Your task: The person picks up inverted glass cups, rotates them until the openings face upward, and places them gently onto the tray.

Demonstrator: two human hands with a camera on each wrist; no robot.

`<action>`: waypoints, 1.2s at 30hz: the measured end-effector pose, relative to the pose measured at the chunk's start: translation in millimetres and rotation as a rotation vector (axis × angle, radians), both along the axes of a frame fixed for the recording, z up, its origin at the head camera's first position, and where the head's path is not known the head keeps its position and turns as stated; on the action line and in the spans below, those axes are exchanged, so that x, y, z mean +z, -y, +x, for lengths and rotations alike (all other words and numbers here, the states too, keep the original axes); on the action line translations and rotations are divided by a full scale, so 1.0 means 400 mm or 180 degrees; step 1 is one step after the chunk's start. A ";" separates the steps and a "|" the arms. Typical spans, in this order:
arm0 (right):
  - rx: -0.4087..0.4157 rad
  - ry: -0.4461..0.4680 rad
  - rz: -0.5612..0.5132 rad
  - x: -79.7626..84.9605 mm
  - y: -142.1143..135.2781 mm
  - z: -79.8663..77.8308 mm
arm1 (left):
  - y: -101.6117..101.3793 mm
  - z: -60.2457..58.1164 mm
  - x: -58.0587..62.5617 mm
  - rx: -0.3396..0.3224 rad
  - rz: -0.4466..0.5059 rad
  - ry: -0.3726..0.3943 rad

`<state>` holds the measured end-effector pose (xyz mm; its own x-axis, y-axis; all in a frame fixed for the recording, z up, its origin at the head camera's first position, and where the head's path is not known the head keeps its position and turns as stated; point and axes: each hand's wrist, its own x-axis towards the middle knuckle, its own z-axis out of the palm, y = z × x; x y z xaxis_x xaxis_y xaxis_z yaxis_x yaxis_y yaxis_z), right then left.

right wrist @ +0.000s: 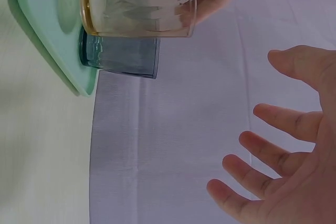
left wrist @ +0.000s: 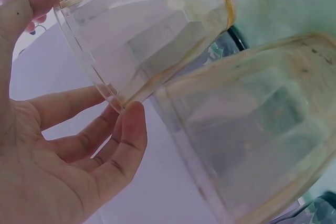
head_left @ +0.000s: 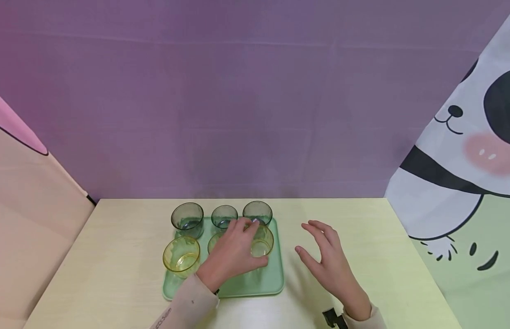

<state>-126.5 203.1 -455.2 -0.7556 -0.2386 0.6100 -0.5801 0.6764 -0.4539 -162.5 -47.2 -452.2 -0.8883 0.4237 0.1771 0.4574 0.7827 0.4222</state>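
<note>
My left hand [head_left: 238, 253] reaches over the green tray [head_left: 255, 284] and holds a clear yellow glass cup [head_left: 264, 244] by its rim. Thumb and fingertips are on opposite sides of that rim in the left wrist view, and the cup's amber base is right at the tray. Beside it stands a second yellow cup [left wrist: 252, 129], partly hidden by the hand in the head view. To the right of the tray, my right hand [head_left: 330, 262] hovers with fingers spread and nothing in it. At the tray's left is a third yellow cup [head_left: 181, 256].
Behind the yellow cups, a row of grey-blue glasses stands along the tray's back: a left one [head_left: 187, 220], a middle one [head_left: 224, 215] and a right one [head_left: 257, 212]. The pale wooden table [head_left: 115, 274] meets a purple cloth wall [head_left: 255, 114].
</note>
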 end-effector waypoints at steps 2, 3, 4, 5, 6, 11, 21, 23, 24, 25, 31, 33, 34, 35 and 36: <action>0.0001 0.0012 -0.0002 0.000 0.000 0.001 | -0.001 -0.001 -0.004 0.0000 -0.0043 0.0018; 0.0001 0.0021 -0.0002 0.000 0.000 0.002 | -0.001 -0.003 -0.006 0.0005 -0.0070 0.0020; 0.0000 0.0029 -0.0004 0.000 0.000 0.002 | -0.002 -0.003 -0.007 0.0009 -0.0095 0.0030; 0.0001 0.0036 -0.0005 0.000 0.000 0.002 | -0.002 -0.004 -0.009 0.0013 -0.0124 0.0039; 0.0001 0.0045 -0.0008 0.000 0.000 0.002 | -0.003 -0.005 -0.010 0.0015 -0.0145 0.0052; -0.0004 0.0071 -0.0003 -0.003 -0.001 0.001 | -0.004 -0.006 -0.015 0.0008 -0.0242 0.0060; -0.0032 0.0120 0.0024 -0.009 0.002 0.006 | 0.000 -0.002 -0.021 -0.0023 -0.0369 -0.0126; -0.0032 0.0080 0.0039 -0.009 0.003 0.006 | 0.000 0.001 -0.022 -0.0032 -0.0380 -0.0182; -0.0028 0.0051 0.0048 -0.009 0.003 0.005 | 0.001 0.002 -0.022 -0.0034 -0.0380 -0.0207; -0.0028 0.0019 0.0062 -0.009 0.004 0.005 | 0.001 0.002 -0.023 -0.0037 -0.0380 -0.0229; 0.0029 -0.0136 0.0167 -0.011 0.008 -0.004 | 0.007 0.007 -0.025 0.0006 -0.0390 -0.0300; 0.0065 -0.0171 0.0209 -0.012 0.009 -0.007 | 0.009 0.008 -0.023 0.0021 -0.0394 -0.0286; 0.0086 -0.0193 0.0235 -0.012 0.010 -0.009 | 0.010 0.008 -0.023 0.0022 -0.0396 -0.0279; 0.0101 -0.0208 0.0264 -0.013 0.011 -0.009 | 0.010 0.009 -0.023 0.0019 -0.0392 -0.0261; 0.0118 -0.0215 0.0291 -0.014 0.012 -0.009 | 0.010 0.010 -0.022 0.0018 -0.0388 -0.0244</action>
<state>-129.9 198.4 -460.8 -0.7032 -0.3226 0.6336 -0.6326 0.6907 -0.3503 -158.7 -51.2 -461.1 -0.8766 0.4412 0.1922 0.4801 0.8286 0.2879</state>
